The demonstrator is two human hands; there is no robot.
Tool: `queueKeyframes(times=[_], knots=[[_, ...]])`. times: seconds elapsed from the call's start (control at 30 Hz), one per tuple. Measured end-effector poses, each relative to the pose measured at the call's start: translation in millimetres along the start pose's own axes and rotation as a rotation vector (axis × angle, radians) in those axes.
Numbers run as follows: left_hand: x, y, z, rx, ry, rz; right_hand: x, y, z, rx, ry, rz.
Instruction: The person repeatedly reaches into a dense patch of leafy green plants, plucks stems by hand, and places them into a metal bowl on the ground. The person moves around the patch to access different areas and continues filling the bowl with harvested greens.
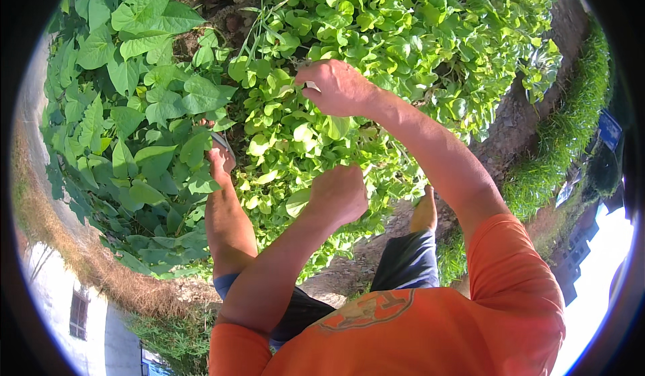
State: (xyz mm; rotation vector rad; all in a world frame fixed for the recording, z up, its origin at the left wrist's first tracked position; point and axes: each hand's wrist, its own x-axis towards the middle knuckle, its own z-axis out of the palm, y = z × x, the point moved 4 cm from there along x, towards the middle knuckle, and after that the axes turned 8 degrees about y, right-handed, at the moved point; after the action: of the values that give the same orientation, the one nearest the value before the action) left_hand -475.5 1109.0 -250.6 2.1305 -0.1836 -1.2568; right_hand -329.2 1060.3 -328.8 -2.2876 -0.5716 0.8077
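Observation:
Low, light green leafy plants (302, 134) grow densely in front of me and beneath both hands. My right hand (335, 87) is over their upper middle part, with its fingers curled and a gap showing beside the thumb. A thin, pale, wispy bit of plant (300, 64) lies by its fingertips; whether the fingers grip it is unclear. Nearer my body is my left hand (342, 194), curled into a fist with its back to the camera. The fingertips of this hand are hidden, and so is anything inside it.
Larger heart-shaped leaves (146, 104) crowd the left, beside my sandalled foot (221, 149). My other leg (425, 209) stands at the bed's near right edge. A bare soil strip (504, 129) and grass (569, 119) run along the right. A white building (90, 315) is at lower left.

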Motion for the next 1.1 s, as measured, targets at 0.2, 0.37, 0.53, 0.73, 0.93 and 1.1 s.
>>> queueKeyframes(times=[0.2,0.37,0.53,0.73,0.93,1.1], knots=[[19.5,-53.7,-59.3,-0.037,0.383,-0.141,-133.6,41.1,-34.4,0.204,0.251,0.352],[46.9,-41.4,-22.9,-0.613,0.314,-0.296,-177.8,20.7,7.5,0.789,0.206,0.569],[56.3,-35.8,8.2,-0.721,0.241,-0.265,-193.3,13.8,28.7,1.422,0.370,0.474],[60.2,-27.5,14.8,-0.531,0.134,-0.331,-227.0,90.9,16.2,0.746,0.354,0.604],[64.9,-42.7,4.6,-0.374,0.308,-0.236,-247.6,208.7,-5.8,0.361,0.622,0.671],[62.9,-25.7,-13.7,-0.287,0.350,-0.308,-250.3,242.2,-8.3,-0.103,0.602,0.366]])
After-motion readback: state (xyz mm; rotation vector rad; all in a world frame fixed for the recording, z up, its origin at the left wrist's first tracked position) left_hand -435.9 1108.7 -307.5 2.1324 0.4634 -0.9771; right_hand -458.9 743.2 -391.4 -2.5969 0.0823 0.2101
